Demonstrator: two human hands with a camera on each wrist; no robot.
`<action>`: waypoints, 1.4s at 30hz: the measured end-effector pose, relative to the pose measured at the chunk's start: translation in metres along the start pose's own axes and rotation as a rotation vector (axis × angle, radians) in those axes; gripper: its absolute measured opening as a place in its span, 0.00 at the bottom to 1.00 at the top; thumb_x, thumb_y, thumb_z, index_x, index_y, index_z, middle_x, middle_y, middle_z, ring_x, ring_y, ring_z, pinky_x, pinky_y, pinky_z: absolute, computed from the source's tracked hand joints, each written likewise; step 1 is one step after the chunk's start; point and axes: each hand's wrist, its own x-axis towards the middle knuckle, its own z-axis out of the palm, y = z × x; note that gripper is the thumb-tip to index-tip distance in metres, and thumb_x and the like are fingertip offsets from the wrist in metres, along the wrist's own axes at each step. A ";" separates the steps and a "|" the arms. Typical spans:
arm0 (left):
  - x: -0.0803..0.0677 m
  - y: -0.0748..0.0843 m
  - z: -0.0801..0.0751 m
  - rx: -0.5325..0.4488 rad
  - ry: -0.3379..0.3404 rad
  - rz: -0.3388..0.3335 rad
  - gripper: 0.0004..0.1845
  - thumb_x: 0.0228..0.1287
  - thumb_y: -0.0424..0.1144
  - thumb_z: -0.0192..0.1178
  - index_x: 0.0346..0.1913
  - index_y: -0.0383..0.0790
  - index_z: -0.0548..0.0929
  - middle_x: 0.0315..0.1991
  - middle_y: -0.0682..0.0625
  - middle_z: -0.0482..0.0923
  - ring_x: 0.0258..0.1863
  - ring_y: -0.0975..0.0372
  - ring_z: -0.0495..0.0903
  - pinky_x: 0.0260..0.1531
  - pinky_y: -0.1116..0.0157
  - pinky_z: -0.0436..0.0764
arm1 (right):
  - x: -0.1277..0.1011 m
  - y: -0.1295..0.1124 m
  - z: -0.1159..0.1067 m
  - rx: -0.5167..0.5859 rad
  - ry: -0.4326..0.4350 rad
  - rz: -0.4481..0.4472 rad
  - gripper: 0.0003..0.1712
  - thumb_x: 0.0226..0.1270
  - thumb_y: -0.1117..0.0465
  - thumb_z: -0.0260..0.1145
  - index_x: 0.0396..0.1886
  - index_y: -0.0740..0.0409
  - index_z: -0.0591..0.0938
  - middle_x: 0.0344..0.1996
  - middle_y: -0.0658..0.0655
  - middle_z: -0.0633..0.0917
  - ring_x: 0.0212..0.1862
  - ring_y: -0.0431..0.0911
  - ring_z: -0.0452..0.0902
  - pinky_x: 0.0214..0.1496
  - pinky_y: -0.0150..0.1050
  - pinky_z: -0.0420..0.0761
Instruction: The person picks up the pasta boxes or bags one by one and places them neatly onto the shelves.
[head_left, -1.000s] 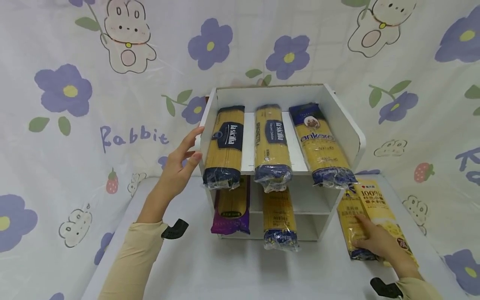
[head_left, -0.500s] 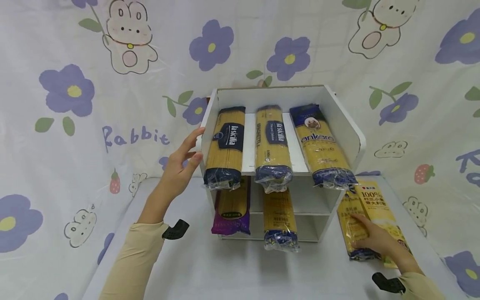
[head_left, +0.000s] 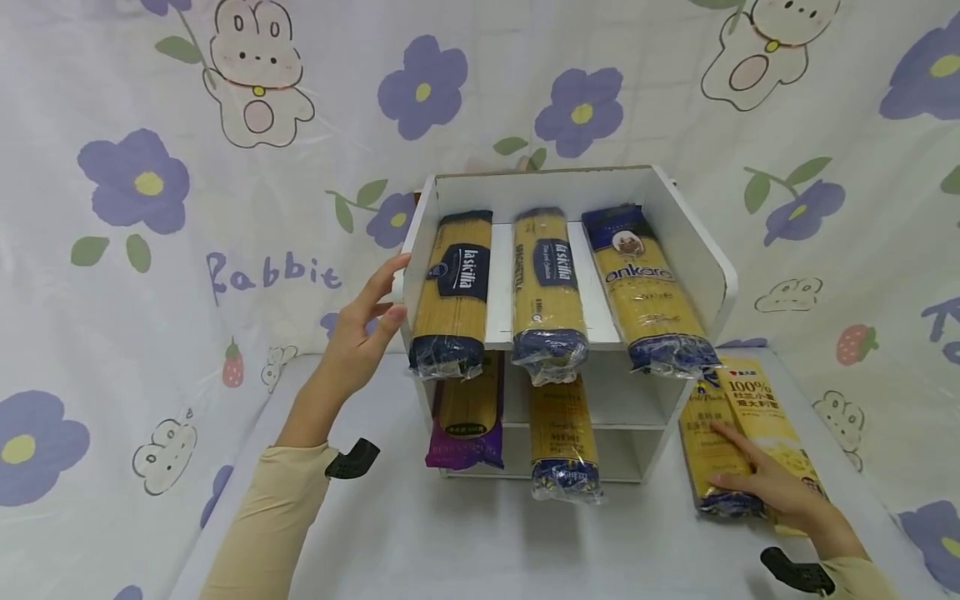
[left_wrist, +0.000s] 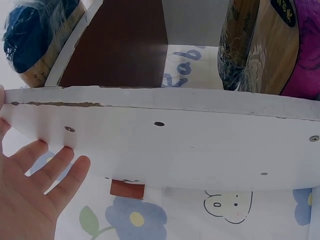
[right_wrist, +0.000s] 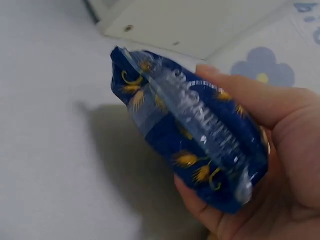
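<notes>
Head view: left hand (head_left: 351, 346), fingers apart, at left side of white shelf unit (head_left: 686, 250); right hand (head_left: 780, 493) gripping yellow pasta packet (head_left: 701, 454), right of shelf unit, alongside paler packet (head_left: 757, 408); three packets (head_left: 549, 308) on top tier (head_left: 498, 292), two packets (head_left: 562, 425) below. Left wrist view: spread fingers (left_wrist: 72, 182) against outer panel (left_wrist: 200, 145). Right wrist view: blue packet end (right_wrist: 192, 130) between thumb and fingers, over white table (right_wrist: 45, 150).

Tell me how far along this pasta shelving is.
Five packs look done: two la sicilia packs and the ankara pack on top of the rack, the purple-ended pack and spaghetti pack below. In hand: the yellow pack, gripped by the right hand. Apparently remaining: the 100% pack, beside it on the table.
</notes>
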 end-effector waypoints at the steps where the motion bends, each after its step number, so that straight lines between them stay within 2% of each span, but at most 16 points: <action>1: 0.000 0.000 0.000 -0.002 0.000 0.000 0.29 0.76 0.52 0.49 0.76 0.61 0.59 0.77 0.58 0.59 0.74 0.48 0.65 0.65 0.45 0.75 | -0.001 -0.002 -0.002 0.028 -0.009 0.010 0.50 0.73 0.55 0.61 0.81 0.46 0.39 0.77 0.75 0.40 0.61 0.47 0.70 0.56 0.36 0.74; 4: 0.000 0.001 0.000 -0.008 -0.003 0.003 0.29 0.76 0.52 0.49 0.76 0.60 0.59 0.78 0.57 0.59 0.74 0.48 0.65 0.65 0.46 0.75 | -0.006 -0.006 -0.005 0.135 -0.033 0.032 0.45 0.76 0.55 0.57 0.81 0.40 0.41 0.77 0.72 0.39 0.54 0.34 0.70 0.50 0.29 0.77; 10: 0.000 0.002 0.000 0.001 0.001 -0.001 0.30 0.76 0.55 0.48 0.76 0.60 0.59 0.78 0.57 0.58 0.73 0.47 0.66 0.64 0.45 0.75 | -0.010 -0.007 -0.006 0.262 -0.025 0.063 0.37 0.78 0.53 0.54 0.79 0.31 0.49 0.77 0.66 0.41 0.54 0.31 0.70 0.53 0.34 0.78; 13: 0.001 0.002 0.000 0.008 0.004 0.003 0.30 0.75 0.57 0.48 0.76 0.61 0.59 0.78 0.57 0.59 0.73 0.47 0.66 0.64 0.45 0.75 | -0.011 -0.002 -0.005 0.316 -0.041 0.032 0.37 0.79 0.55 0.52 0.79 0.32 0.48 0.75 0.53 0.49 0.55 0.27 0.71 0.54 0.33 0.78; 17: 0.001 0.002 -0.001 0.011 0.003 0.002 0.31 0.75 0.59 0.47 0.76 0.61 0.59 0.77 0.57 0.59 0.73 0.47 0.66 0.64 0.45 0.75 | -0.015 0.004 -0.003 0.360 -0.102 -0.046 0.40 0.78 0.61 0.52 0.80 0.36 0.44 0.65 0.33 0.55 0.57 0.21 0.69 0.55 0.28 0.75; 19: 0.000 0.001 -0.002 0.009 0.005 0.001 0.30 0.75 0.58 0.47 0.76 0.61 0.59 0.77 0.57 0.59 0.73 0.47 0.66 0.64 0.45 0.75 | -0.016 0.006 -0.002 0.363 -0.104 -0.068 0.42 0.76 0.63 0.54 0.80 0.37 0.45 0.63 0.30 0.57 0.57 0.21 0.69 0.55 0.26 0.75; 24: -0.001 0.000 -0.001 -0.001 0.005 0.003 0.29 0.76 0.52 0.49 0.76 0.61 0.59 0.77 0.58 0.59 0.73 0.48 0.66 0.64 0.45 0.75 | -0.016 0.009 0.000 0.349 -0.040 -0.065 0.44 0.74 0.66 0.57 0.80 0.38 0.48 0.60 0.29 0.59 0.56 0.22 0.71 0.53 0.23 0.75; 30: -0.001 0.000 -0.002 0.006 0.007 -0.002 0.29 0.77 0.50 0.49 0.76 0.61 0.59 0.77 0.58 0.59 0.73 0.48 0.66 0.65 0.45 0.75 | -0.013 0.002 0.001 0.325 0.022 -0.024 0.38 0.78 0.57 0.55 0.79 0.35 0.50 0.56 0.29 0.62 0.52 0.26 0.73 0.50 0.29 0.78; 33: -0.001 0.001 -0.003 0.013 0.010 -0.005 0.28 0.77 0.49 0.49 0.76 0.61 0.59 0.77 0.58 0.59 0.73 0.47 0.66 0.65 0.45 0.75 | -0.010 0.001 0.001 0.299 0.060 -0.012 0.38 0.76 0.56 0.57 0.79 0.35 0.52 0.57 0.30 0.63 0.51 0.27 0.73 0.50 0.30 0.79; 36: -0.001 0.001 -0.003 0.013 0.007 -0.008 0.28 0.77 0.50 0.49 0.76 0.61 0.59 0.77 0.58 0.59 0.73 0.47 0.67 0.65 0.45 0.75 | -0.011 0.005 0.006 0.241 0.089 0.021 0.41 0.74 0.54 0.60 0.79 0.35 0.51 0.70 0.39 0.61 0.55 0.23 0.66 0.52 0.27 0.72; 39: -0.001 0.000 -0.002 0.016 0.002 -0.009 0.29 0.77 0.51 0.48 0.76 0.61 0.59 0.77 0.58 0.59 0.72 0.48 0.67 0.65 0.46 0.75 | -0.013 0.009 0.011 0.178 0.135 0.061 0.43 0.72 0.51 0.62 0.79 0.31 0.50 0.81 0.48 0.47 0.56 0.21 0.58 0.52 0.24 0.65; 40: -0.001 0.000 -0.002 0.016 0.001 -0.007 0.29 0.76 0.51 0.48 0.76 0.61 0.59 0.77 0.58 0.59 0.72 0.48 0.67 0.65 0.46 0.75 | -0.014 0.010 0.013 0.166 0.152 0.064 0.44 0.71 0.50 0.63 0.79 0.30 0.49 0.81 0.49 0.42 0.55 0.22 0.56 0.52 0.24 0.62; 42: -0.001 0.001 -0.002 0.014 0.001 0.000 0.29 0.76 0.52 0.48 0.76 0.61 0.59 0.77 0.58 0.59 0.72 0.48 0.67 0.64 0.46 0.75 | -0.016 0.010 0.014 0.165 0.189 0.050 0.45 0.71 0.51 0.63 0.78 0.29 0.49 0.81 0.44 0.41 0.55 0.23 0.55 0.51 0.23 0.62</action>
